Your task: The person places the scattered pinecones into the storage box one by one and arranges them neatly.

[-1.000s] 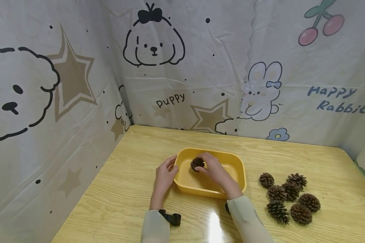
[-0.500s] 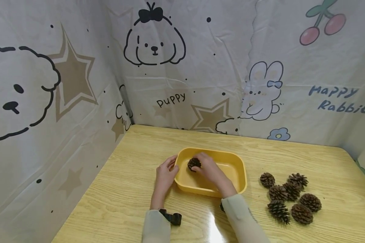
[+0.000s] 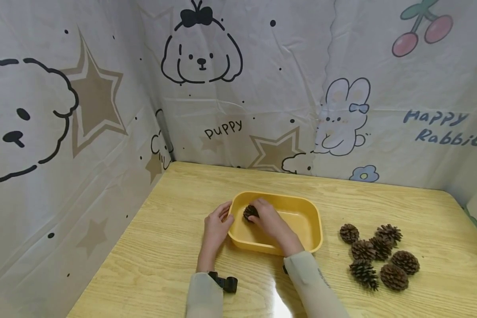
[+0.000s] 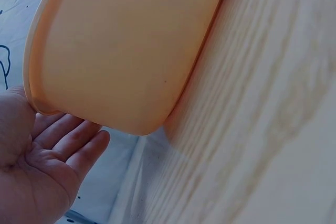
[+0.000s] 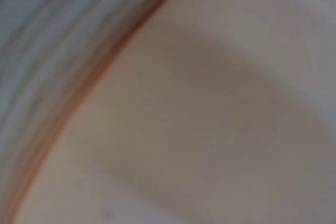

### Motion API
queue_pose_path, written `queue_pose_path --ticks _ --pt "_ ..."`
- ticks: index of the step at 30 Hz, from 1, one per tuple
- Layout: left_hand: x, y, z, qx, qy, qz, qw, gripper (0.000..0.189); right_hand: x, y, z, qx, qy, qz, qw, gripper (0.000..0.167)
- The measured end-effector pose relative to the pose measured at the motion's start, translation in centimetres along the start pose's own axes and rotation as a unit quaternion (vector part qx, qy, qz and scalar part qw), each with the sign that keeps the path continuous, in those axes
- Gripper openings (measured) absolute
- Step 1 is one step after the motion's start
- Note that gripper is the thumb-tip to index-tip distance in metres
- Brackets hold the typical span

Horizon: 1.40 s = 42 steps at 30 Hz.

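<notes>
A yellow plastic tub sits on the wooden table. My left hand holds its left end, thumb at the rim and fingers along the outer wall. The left wrist view shows that hand beside the tub's outer side. Inside the tub, at its left part, my right hand grips a dark brown pine cone between thumb and fingers; the hand covers part of the cone. Only the tub's blurred wall and a strip of table fill the right wrist view.
To the tub's right lies a loose group of several pine cones on the table. A printed cloth hangs behind the table and along its left side. Each wrist wears a black camera mount.
My right hand has shifted left within the tub, carrying the pine cone towards the tub's left end. The left hand keeps its place at the rim.
</notes>
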State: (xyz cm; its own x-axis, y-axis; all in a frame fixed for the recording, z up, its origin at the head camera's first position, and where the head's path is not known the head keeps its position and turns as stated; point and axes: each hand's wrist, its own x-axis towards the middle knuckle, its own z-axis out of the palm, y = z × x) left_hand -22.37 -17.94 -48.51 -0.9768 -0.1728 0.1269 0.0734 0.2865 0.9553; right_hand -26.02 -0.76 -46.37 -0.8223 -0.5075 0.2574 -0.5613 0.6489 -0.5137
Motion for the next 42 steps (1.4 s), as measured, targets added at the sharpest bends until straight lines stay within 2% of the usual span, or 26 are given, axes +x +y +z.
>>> queue_pose_path --ticks 13,21,28,36,42 --pt "0.06 0.16 -0.05 -0.001 0.001 -0.002 1.0 0.043 0.37 -0.29 0.23 -0.001 -0.002 -0.015 0.9999 0.03" --pt "0.11 0.23 -0.1 0.002 0.002 -0.001 1.0 0.043 0.7 -0.3 0.35 0.002 -0.016 -0.001 0.9999 0.032" --pt "-0.02 0.14 -0.08 0.008 0.004 0.002 1.0 0.042 0.66 -0.24 0.45 0.002 -0.011 -0.006 0.9999 0.032" --pt "0.07 0.1 -0.06 0.006 0.002 -0.004 1.0 0.043 0.6 -0.26 0.28 0.016 -0.021 0.02 0.9995 0.036" --pt "0.0 0.03 -0.03 0.008 0.0 -0.002 1.0 0.042 0.51 -0.22 0.26 0.019 -0.026 0.024 0.9992 0.038"
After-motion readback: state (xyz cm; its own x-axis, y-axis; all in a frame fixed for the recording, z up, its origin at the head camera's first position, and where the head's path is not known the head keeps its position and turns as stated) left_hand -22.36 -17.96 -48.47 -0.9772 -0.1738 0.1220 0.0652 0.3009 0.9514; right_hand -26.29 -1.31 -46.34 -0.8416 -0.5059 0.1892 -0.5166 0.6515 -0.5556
